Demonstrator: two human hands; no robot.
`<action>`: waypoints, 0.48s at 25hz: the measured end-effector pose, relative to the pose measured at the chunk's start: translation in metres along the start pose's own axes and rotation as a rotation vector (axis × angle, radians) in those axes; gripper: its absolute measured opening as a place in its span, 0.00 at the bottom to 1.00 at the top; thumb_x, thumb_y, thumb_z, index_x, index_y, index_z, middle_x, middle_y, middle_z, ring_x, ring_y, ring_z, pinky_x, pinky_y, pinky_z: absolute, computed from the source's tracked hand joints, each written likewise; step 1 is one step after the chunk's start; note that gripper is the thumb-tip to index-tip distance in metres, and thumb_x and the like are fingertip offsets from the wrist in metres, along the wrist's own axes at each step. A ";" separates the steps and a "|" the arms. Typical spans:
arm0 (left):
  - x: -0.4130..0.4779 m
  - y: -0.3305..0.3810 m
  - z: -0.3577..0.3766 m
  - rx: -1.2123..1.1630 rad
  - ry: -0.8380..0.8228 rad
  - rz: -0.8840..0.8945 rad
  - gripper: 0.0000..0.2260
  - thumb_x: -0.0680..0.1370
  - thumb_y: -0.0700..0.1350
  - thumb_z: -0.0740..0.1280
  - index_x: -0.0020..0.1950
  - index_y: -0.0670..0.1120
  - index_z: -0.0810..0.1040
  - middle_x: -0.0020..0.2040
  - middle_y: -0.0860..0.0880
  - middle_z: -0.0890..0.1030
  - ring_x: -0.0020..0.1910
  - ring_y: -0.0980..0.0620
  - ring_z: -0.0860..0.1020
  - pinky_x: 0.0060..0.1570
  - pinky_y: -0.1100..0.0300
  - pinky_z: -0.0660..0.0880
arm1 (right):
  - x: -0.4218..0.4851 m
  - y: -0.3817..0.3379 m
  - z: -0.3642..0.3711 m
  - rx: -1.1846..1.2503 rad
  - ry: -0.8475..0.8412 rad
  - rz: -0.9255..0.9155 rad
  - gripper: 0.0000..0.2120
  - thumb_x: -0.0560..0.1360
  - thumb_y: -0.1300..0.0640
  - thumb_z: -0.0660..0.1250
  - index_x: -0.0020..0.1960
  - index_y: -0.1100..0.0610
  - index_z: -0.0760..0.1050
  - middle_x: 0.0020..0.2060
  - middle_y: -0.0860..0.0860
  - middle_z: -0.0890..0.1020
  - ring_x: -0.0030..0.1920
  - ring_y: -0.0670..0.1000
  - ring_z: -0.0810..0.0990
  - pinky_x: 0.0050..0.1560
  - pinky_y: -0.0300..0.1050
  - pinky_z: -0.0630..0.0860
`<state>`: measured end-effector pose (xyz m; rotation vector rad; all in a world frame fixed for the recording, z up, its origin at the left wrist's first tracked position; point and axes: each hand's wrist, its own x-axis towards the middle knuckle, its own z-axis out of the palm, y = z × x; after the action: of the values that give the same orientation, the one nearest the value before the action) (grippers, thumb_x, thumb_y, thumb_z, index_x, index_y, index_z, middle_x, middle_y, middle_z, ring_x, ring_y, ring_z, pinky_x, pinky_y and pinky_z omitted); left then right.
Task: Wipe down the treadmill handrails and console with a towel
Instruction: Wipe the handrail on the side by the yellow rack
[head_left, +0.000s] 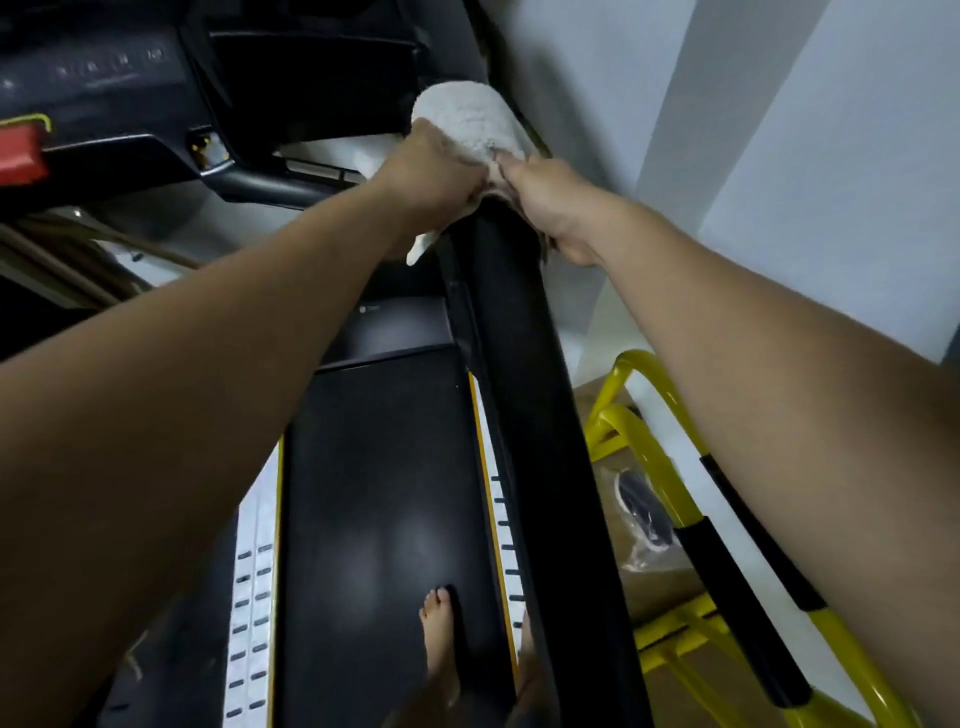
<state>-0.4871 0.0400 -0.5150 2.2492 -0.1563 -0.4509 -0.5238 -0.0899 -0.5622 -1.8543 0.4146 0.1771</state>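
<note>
Currently the white towel (470, 132) is draped over the upper end of the right handrail (524, 374), up near the console (104, 88). It is gripped from both sides: the left hand (436, 171) is curled round the towel on the inner side, the right hand (550, 202) pinches it on the outer side, fingers closed on cloth. A loose corner hangs below the left hand. The rail is being wiped at its top, so this rail is judged to be in progress; which parts are already clean cannot be told. The console is untouched by the towel now, and the left rail is not in view, so both are judged as possibly left. A bare foot (441, 644) is seen on the belt (374, 519).
</note>
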 end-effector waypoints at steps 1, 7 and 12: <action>-0.008 0.001 0.001 0.072 -0.012 -0.005 0.25 0.68 0.48 0.69 0.63 0.42 0.69 0.53 0.45 0.79 0.52 0.49 0.79 0.45 0.56 0.78 | -0.004 0.007 -0.002 -0.024 -0.038 -0.009 0.28 0.81 0.41 0.54 0.75 0.56 0.62 0.73 0.53 0.68 0.71 0.53 0.67 0.73 0.51 0.62; 0.001 0.020 -0.003 0.399 -0.032 0.008 0.06 0.78 0.46 0.67 0.52 0.45 0.76 0.48 0.50 0.78 0.49 0.53 0.76 0.53 0.57 0.76 | 0.008 0.001 -0.010 -0.093 -0.101 -0.107 0.25 0.84 0.46 0.47 0.78 0.56 0.56 0.75 0.55 0.63 0.73 0.53 0.63 0.68 0.42 0.59; 0.015 0.017 -0.006 0.101 -0.023 -0.079 0.15 0.71 0.51 0.72 0.53 0.44 0.78 0.45 0.49 0.80 0.44 0.54 0.79 0.48 0.58 0.79 | 0.021 0.000 -0.007 -0.035 -0.075 -0.063 0.28 0.83 0.42 0.47 0.78 0.54 0.55 0.75 0.55 0.63 0.73 0.55 0.63 0.72 0.47 0.60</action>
<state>-0.4704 0.0288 -0.5030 2.3567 -0.1040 -0.5219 -0.5052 -0.1003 -0.5664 -1.8865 0.3023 0.2120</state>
